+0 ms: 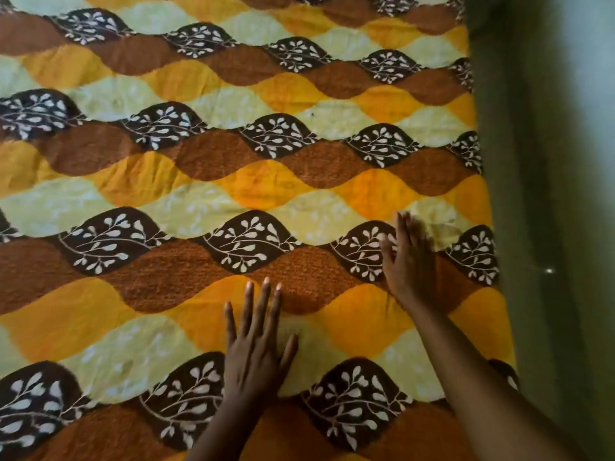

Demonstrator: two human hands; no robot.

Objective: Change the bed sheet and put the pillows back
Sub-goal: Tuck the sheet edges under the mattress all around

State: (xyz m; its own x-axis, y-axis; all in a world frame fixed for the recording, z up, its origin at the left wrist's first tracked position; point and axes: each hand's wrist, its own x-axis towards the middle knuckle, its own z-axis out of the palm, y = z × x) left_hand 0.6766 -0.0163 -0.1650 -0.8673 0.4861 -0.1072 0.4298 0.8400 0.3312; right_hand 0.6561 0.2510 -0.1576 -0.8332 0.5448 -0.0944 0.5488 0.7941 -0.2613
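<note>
Across the bed lies the sheet (pixel 233 181), spread nearly flat. Left hand (pixel 256 347) presses open-palmed on it; right hand (pixel 407 264), blurred, looks open, gripping nothing. Soft, light cloth, probably best taken at its edge.

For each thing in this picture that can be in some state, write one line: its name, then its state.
bed sheet: spread flat over the bed, a few light wrinkles, reaching the right edge.
left hand: open, fingers spread, palm down flat on the sheet.
right hand: open, blurred, at the sheet near the right edge.
wall: green, beside the bed's right edge.
pillows: none in view.
</note>
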